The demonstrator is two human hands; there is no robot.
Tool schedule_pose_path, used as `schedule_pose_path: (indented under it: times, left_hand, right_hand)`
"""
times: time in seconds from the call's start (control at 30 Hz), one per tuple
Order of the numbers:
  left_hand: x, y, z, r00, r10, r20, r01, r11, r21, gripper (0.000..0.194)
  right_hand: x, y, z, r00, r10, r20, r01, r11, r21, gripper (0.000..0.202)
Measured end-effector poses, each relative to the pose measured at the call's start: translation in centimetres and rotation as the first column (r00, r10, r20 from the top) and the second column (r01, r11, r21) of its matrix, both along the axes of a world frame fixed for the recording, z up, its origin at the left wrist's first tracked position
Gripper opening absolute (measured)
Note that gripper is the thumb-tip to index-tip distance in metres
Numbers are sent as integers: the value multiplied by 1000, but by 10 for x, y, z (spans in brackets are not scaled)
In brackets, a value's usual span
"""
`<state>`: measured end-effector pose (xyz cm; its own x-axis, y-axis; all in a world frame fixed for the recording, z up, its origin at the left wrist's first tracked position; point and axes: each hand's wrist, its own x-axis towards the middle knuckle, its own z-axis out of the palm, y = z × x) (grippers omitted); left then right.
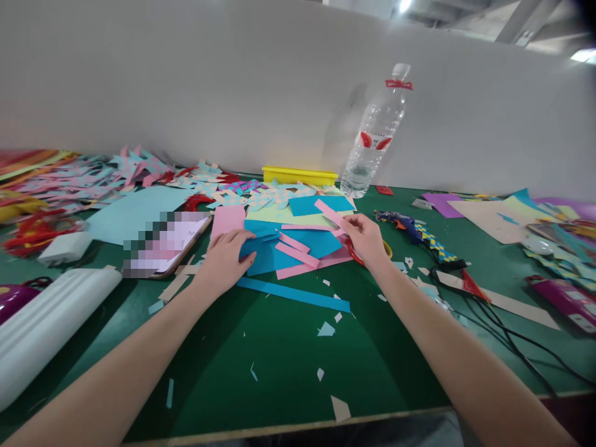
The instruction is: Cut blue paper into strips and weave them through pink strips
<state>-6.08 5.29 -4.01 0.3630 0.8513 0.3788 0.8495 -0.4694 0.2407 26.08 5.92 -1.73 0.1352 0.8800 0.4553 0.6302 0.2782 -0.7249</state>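
Observation:
My left hand (231, 256) has its fingers bent round a folded blue paper piece (265, 239), over a larger blue sheet (316, 242). A pink strip (329, 213) is pinched between the thumb and fingers of my right hand (363, 236). Several pink strips (298, 253) lie on the blue sheet between my hands. Partly hidden under my right hand are scissors (387, 249) with an orange and yellow handle. In front of the blue sheet lies a long blue strip (293, 294). A pink sheet (228, 220) is just behind my left hand.
A leaning plastic bottle (372, 146) stands by the grey partition, beside a yellow tray (299, 175). On the left are a phone (174, 242), a white roll (56, 323) and piled woven strips (102, 177). Black cords (500, 329) and a purple box (563, 302) are at right.

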Motion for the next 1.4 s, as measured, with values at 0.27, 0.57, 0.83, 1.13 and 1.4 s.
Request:
schedule_pose_path:
  times: [0.27, 0.57, 0.83, 1.13, 1.4]
  left_hand:
    - [1, 0, 2, 999, 31, 19, -30, 999, -18, 36]
    - [7, -7, 13, 987, -10, 160, -6, 995, 98, 32]
    - [4, -5, 14, 970, 4, 241, -32, 993, 113, 31]
    - [9, -10, 21, 958, -2, 288, -17, 998, 63, 30]
    - [8, -9, 18, 947, -13, 321, -11, 997, 75, 29]
  right_hand:
    - [-13, -16, 22, 972, -144, -185, 214, 868, 449, 14]
    - [-74, -65, 25, 984, 142, -110, -93, 928, 361, 9]
    - [-76, -46, 5, 706, 296, -643, -461, 882, -100, 24]
    - [-56, -30, 0, 835, 129, -535, -255, 952, -170, 22]
    - [-58, -33, 4, 605, 328, -726, -479, 878, -2, 24]
